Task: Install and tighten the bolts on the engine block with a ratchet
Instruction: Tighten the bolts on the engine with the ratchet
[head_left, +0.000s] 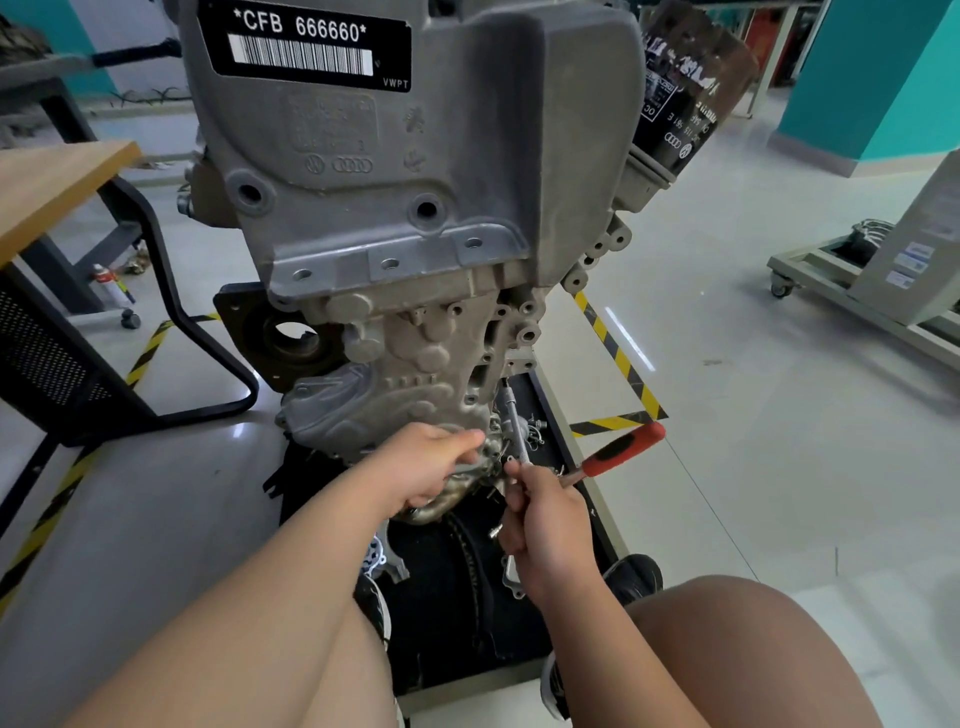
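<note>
Red-handled ratchet (618, 452) sits at 5 o'clock of the engine block (415, 208), gripped near its head by the right hand (550, 525). The left hand (421, 467) grips the block's lower edge. Likely step: engaging a bolt. Next: align squarely, then swing the handle.

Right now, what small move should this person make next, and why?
Probably swing the red-and-black-handled ratchet through a short arc: the right hand grips it near its head, its slim steel extension reaches the grey cast engine block, and the left hand sits close by.
</note>
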